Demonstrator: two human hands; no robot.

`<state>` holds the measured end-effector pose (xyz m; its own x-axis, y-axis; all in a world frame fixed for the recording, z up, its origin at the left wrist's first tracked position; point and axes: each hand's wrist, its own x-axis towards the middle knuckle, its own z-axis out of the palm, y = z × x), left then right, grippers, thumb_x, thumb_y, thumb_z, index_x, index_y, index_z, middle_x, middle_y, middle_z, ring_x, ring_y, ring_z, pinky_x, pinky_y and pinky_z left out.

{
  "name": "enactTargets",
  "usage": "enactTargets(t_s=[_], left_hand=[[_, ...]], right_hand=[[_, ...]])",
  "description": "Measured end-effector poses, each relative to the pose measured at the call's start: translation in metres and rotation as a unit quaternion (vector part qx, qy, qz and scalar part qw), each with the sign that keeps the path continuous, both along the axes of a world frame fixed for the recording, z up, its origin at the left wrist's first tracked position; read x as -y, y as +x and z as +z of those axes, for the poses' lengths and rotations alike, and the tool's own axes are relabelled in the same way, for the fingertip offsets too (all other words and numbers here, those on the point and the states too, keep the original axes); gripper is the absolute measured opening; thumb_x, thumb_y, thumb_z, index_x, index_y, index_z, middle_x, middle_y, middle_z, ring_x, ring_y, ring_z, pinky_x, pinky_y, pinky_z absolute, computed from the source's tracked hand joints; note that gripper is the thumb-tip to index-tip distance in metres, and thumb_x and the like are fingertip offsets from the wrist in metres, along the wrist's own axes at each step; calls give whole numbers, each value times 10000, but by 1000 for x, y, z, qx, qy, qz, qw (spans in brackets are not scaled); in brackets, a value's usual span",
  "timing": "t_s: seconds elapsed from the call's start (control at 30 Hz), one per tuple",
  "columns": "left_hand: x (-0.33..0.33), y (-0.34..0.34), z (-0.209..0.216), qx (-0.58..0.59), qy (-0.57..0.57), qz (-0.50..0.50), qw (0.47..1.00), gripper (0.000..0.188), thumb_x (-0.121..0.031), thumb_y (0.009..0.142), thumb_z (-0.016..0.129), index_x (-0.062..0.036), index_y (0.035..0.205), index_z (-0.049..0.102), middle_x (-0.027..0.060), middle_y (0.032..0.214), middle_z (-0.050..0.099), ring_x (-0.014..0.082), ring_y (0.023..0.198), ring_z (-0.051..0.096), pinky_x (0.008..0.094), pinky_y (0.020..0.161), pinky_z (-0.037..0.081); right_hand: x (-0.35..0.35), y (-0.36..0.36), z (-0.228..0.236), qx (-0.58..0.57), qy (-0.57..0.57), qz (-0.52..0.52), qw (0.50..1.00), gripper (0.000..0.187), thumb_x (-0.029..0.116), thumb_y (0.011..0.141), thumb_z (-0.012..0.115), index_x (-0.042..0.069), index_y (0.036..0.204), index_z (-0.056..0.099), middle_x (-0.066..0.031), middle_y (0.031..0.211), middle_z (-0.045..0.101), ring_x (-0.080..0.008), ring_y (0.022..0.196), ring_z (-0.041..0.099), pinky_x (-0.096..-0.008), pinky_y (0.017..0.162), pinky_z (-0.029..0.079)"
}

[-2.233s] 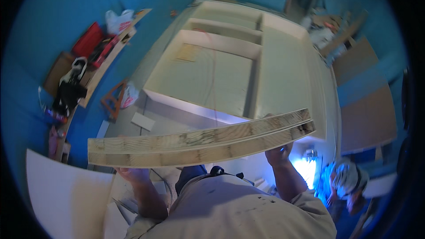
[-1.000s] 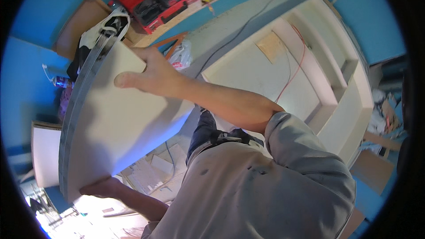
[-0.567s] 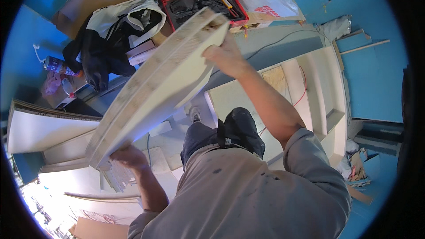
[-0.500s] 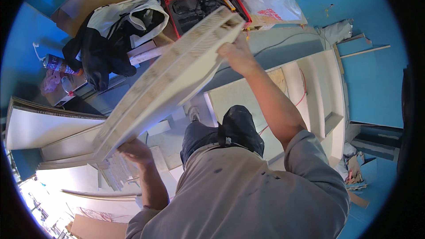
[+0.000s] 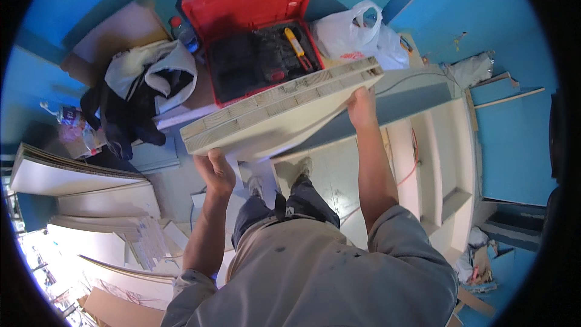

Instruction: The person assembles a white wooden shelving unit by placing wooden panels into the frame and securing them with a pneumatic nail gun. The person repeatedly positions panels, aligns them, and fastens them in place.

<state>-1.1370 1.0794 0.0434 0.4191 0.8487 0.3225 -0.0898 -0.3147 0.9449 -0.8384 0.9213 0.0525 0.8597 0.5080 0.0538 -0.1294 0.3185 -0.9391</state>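
Note:
Two white-faced wooden boards (image 5: pixel 266 136), stacked face to face, are held up in front of me, their layered wood edges turned upward and toward the far side. My left hand (image 5: pixel 217 174) grips the near left corner, thumb pressed at the edge. Around the right end closes my right hand (image 5: pixel 362 109), its thumb showing and its other fingers mostly hidden by the boards. Just beyond the boards stands an open red tool case (image 5: pixel 242 6) with dark tools and a yellow-handled cutter (image 5: pixel 295 42) in it.
A long white cabinet frame (image 5: pixel 433 145) with a red cord lies to the right. Stacked panels (image 5: pixel 78 172) fill the left side. Beyond stand a white plastic bag (image 5: pixel 348 33), a bottle (image 5: pixel 184 35) and a black-and-white jacket (image 5: pixel 130 94). My feet (image 5: pixel 302 169) are below the boards.
The boards have swung from a steep slant to a flatter one across my front. My left hand rose and moved right; my right hand moved lower and right. Both kept their hold.

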Motion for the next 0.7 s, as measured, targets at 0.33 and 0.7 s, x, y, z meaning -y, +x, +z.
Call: enactTargets(t_s=[0.33, 0.7], left_hand=[[-76, 134, 19, -31, -105, -61, 992, 394, -272, 1029, 375, 39, 1236, 498, 93, 1104, 590, 148, 999, 527, 303, 872, 425], [-62, 135, 44, -61, -101, -61, 991, 376, -147, 954, 524, 62, 1264, 484, 110, 1160, 573, 162, 1052, 524, 307, 929, 401]], right_hand=[[-3, 83, 26, 62, -165, 86, 981, 579, 399, 882, 638, -42, 1235, 514, -73, 965, 614, -157, 866, 572, -309, 786, 476], [-16, 54, 41, 243, -338, -40, 908, 760, 327, 808, 669, -90, 1348, 333, -265, 1334, 424, -387, 1261, 380, -421, 1062, 335]])
